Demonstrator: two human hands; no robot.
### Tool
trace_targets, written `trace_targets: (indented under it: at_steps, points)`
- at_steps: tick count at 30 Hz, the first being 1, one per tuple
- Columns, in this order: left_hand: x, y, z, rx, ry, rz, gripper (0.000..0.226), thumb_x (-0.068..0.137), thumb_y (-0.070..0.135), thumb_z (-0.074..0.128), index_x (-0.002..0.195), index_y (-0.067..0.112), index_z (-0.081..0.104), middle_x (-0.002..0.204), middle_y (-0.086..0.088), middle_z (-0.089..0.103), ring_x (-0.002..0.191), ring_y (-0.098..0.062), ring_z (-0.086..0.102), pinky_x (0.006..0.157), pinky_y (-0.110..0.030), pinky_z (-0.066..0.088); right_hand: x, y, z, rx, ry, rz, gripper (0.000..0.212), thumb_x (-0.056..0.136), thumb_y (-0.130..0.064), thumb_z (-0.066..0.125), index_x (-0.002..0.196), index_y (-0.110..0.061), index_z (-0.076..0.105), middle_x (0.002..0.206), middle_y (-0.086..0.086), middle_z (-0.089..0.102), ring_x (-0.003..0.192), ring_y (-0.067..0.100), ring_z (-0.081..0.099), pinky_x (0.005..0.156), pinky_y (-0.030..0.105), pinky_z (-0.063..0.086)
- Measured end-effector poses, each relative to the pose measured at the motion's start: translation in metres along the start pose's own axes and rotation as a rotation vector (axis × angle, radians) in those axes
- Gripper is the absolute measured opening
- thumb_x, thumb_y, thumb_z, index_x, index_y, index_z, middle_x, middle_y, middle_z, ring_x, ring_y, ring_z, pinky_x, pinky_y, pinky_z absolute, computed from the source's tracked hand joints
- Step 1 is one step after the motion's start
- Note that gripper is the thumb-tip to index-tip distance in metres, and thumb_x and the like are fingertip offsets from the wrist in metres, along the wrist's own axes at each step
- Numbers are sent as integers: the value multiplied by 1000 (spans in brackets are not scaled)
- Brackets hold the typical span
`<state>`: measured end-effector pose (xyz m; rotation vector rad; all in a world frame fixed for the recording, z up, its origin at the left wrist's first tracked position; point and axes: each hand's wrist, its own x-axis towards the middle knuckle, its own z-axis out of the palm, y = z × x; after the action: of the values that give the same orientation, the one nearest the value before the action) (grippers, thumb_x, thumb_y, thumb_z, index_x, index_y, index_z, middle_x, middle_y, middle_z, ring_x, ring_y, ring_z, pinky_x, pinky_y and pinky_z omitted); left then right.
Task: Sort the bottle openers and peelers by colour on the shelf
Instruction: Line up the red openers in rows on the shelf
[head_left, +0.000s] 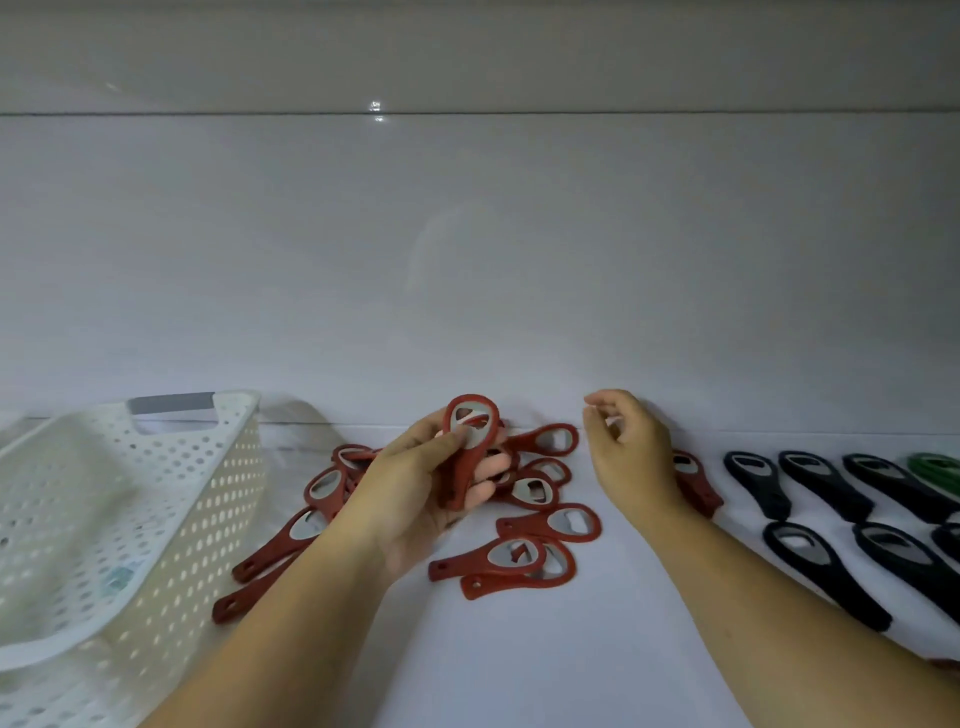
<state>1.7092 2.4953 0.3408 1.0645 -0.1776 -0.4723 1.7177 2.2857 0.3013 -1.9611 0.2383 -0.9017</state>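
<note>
Your left hand (415, 488) grips a red opener (470, 462) by its handle, head up, just above the red pile (540, 525) on the shelf (519, 649). Your right hand (631, 457) hovers at the pile's 2 o'clock, fingers loosely curled with nothing in them. Black openers (826, 483) lie in rows at the pile's 3 o'clock, a green one (935, 465) beyond them, and the basket (156, 493) at 9 o'clock.

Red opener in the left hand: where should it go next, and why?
Probably down beside the red pile, since the left hand grips the red opener just above it, and the black openers lie apart on the right. The right hand holds nothing.
</note>
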Motion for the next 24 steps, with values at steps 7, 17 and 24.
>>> trace_targets:
  at_steps: [7, 17, 24]
  points:
    - [10, -4, -7, -84, 137, -52, 22, 100, 14, 41, 111, 15, 59, 99, -10, 74, 74, -17, 72, 48, -22, 52, 6, 23, 7, -326, -117, -135, 23, 90, -8, 59, 111, -11, 68, 115, -1, 57, 65, 4, 52, 74, 27, 49]
    - [11, -5, -8, -191, 169, -58, 33, 98, 24, 47, 121, 4, 59, 105, -17, 71, 79, -21, 72, 53, -24, 55, 8, 17, 9, -339, -108, -108, 13, 86, -15, 67, 82, -22, 57, 88, -6, 55, 72, 13, 53, 64, 29, 47]
    - [14, 1, -10, -166, 249, 42, 28, 97, 8, 43, 123, 10, 56, 102, -21, 70, 90, -30, 71, 74, -35, 60, 26, -45, -8, 155, -274, 63, 23, 84, -7, 69, 75, -28, 65, 78, -8, 67, 76, 9, 61, 68, 16, 47]
